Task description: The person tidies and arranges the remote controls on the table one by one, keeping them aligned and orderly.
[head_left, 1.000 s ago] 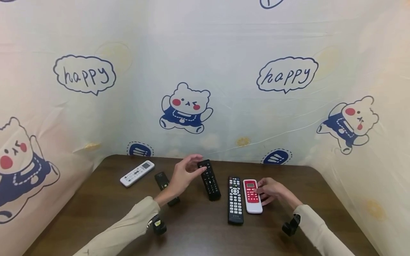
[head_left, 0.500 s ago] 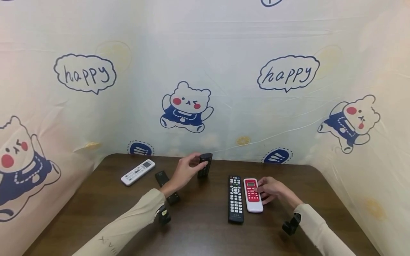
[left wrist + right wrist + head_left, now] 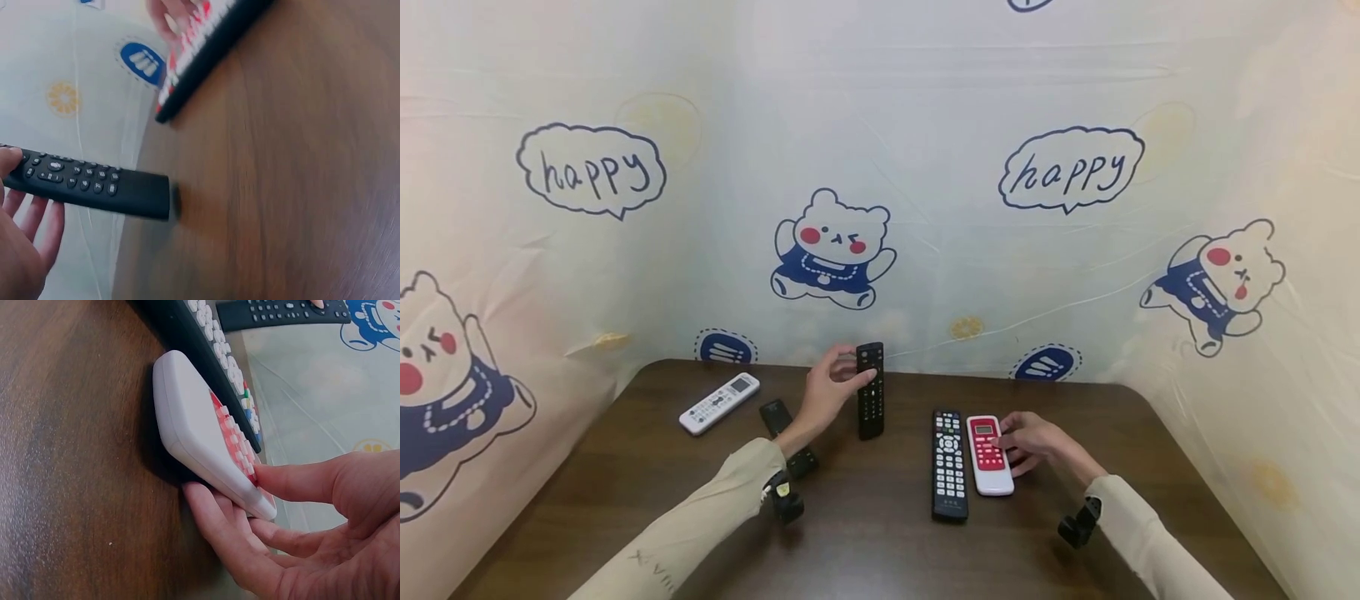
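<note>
A slim black remote (image 3: 871,400) is pinched near its top by the left hand (image 3: 829,390), thumb on its button face and fingers behind. In the left wrist view this remote (image 3: 94,182) stands on end, its lower end at or just off the wooden surface; contact cannot be told. The right hand (image 3: 1037,442) grips the red and white remote (image 3: 990,457) at its right side, thumb on the buttons. In the right wrist view the fingers (image 3: 215,515) reach under the edge of the remote (image 3: 194,419), which looks slightly tilted.
A long black remote with white buttons (image 3: 950,467) lies just left of the red and white one. A white remote (image 3: 719,404) lies at the table's back left. Another black remote (image 3: 775,417) lies partly hidden under the left forearm. A patterned sheet (image 3: 940,275) hangs behind the table (image 3: 880,517).
The left hand has raised the slim black remote from a leaning, angled pose to nearly upright, shifting it slightly left, its button face turned forward. The right hand stays on the red and white remote.
</note>
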`<state>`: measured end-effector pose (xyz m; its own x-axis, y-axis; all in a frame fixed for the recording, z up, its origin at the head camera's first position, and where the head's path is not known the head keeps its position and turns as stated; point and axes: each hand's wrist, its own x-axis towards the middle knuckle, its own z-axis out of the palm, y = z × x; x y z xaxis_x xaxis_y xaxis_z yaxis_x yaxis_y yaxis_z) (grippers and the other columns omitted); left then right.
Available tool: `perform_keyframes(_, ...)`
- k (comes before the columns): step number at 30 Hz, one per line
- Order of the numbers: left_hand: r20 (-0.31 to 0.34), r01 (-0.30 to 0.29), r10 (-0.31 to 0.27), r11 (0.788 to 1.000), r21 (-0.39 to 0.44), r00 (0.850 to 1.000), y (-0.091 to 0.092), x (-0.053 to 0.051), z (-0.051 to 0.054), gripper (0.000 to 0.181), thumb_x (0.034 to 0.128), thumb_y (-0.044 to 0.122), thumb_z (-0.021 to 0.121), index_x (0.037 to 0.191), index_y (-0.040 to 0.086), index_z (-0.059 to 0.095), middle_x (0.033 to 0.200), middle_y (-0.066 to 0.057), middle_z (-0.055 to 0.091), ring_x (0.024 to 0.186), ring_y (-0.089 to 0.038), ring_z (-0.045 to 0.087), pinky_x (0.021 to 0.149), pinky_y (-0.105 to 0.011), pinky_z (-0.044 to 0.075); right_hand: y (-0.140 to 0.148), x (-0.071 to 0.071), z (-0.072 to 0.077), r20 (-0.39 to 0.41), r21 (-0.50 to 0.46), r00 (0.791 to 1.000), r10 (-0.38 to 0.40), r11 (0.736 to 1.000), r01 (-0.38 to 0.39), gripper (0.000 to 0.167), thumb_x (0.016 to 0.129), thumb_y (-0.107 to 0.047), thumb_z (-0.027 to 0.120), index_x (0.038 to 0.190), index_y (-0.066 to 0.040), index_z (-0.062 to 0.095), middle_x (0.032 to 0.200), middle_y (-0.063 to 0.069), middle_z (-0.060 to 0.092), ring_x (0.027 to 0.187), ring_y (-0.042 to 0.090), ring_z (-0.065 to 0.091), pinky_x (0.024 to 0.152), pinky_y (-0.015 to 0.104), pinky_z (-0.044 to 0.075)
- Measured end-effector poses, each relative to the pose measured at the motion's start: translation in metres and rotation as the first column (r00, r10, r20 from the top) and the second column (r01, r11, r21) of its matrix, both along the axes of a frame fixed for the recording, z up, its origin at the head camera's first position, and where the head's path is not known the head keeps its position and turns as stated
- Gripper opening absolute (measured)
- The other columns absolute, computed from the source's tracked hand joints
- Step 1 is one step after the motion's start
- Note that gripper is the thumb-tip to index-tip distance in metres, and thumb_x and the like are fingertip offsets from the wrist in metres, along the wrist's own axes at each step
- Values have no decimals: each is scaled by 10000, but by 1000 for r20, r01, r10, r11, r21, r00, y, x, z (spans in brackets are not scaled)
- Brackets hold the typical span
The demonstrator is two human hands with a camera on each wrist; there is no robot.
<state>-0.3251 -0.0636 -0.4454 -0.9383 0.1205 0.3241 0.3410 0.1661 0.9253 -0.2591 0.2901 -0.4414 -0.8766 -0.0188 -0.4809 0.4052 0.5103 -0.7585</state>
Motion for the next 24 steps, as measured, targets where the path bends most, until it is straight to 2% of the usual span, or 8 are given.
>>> perform_keyframes(2, 80, 8, -10, 999, 37, 997, -1, 3, 1, 501, 934, 206, 809, 1375, 84, 603, 1242, -206, 720, 1051, -305, 729, 848, -448, 641, 0, 1, 0, -3, 0, 1000, 0, 1000, 0, 400, 995, -56, 660, 1329, 67, 477, 1096, 250, 650, 909, 299, 707, 741, 405, 656)
perform_keyframes(5, 199, 20, -38, 996, 92, 979, -3, 7, 1, 570, 939, 233, 805, 1439, 82, 578, 1304, -238, 677, 1081, -310, 722, 889, -485, 629, 0, 2, -1, -9, -4, 1000, -5, 1000, 5, 408, 993, -55, 660, 1338, 67, 479, 1106, 254, 648, 913, 302, 708, 741, 411, 656)
perform_keyframes(10, 356, 64, -105, 990, 126, 928, -6, 7, 1, 608, 943, 266, 798, 1473, 91, 555, 1317, -229, 677, 1076, -313, 735, 934, -524, 605, -1, 1, -1, -5, -5, 1000, -5, 1000, 5, 412, 990, -53, 663, 1335, 68, 474, 1100, 255, 643, 911, 302, 706, 742, 408, 657)
perform_keyframes(16, 453, 122, -165, 985, 123, 876, -6, 9, -4, 618, 937, 248, 799, 1476, 75, 552, 1192, -190, 741, 1022, -327, 757, 824, -435, 648, -1, 1, -2, -4, -7, 1000, -3, 1000, 3, 403, 991, -49, 659, 1329, 69, 472, 1082, 249, 646, 887, 282, 700, 735, 395, 656)
perform_keyframes(22, 494, 241, -271, 962, 124, 826, 0, 13, -11, 599, 960, 218, 764, 1477, 25, 531, 1161, -202, 744, 989, -308, 764, 806, -429, 651, -1, 1, -2, -7, -9, 1000, -7, 1000, 7, 390, 988, -46, 661, 1315, 67, 479, 1053, 235, 658, 860, 264, 699, 723, 388, 656)
perform_keyframes(24, 502, 265, -292, 956, 126, 814, 4, 15, -13, 621, 961, 218, 762, 1491, 15, 510, 1163, -206, 739, 978, -293, 764, 808, -433, 651, 0, 1, -2, -5, -11, 1000, -6, 1000, 6, 389, 992, -48, 660, 1317, 66, 478, 1055, 233, 660, 861, 265, 702, 720, 389, 657)
